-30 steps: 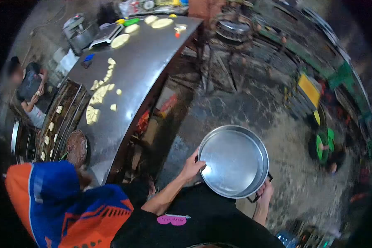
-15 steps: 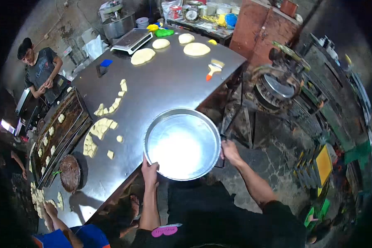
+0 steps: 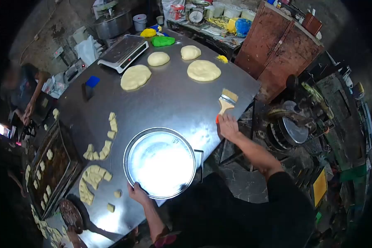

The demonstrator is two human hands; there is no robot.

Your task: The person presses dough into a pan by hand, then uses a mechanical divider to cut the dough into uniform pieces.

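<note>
Scene: head-camera view down onto a steel table in a dim bakery workshop
Left hand: clamped on the near rim of a round metal pan, thumb over the edge
Pan: empty and shiny, lying flat on the table's near edge, directly in front of the person
Right hand: at the orange end of a pastry brush that lies on the table's right edge; I cannot tell whether the fingers have closed on it
How the pan likely handles: thin sheet metal, so probably light and stiff, with a smooth, slippery surface; the raised rim is the sure place to grip (two opposite points would steady it)
How the brush likely handles: light, with a rigid handle and soft bristles; best held by the handle
Nearby: cut dough pieces left of the pan, flattened dough rounds and a scale at the far end
Others: another person stands past the table's left side
</note>
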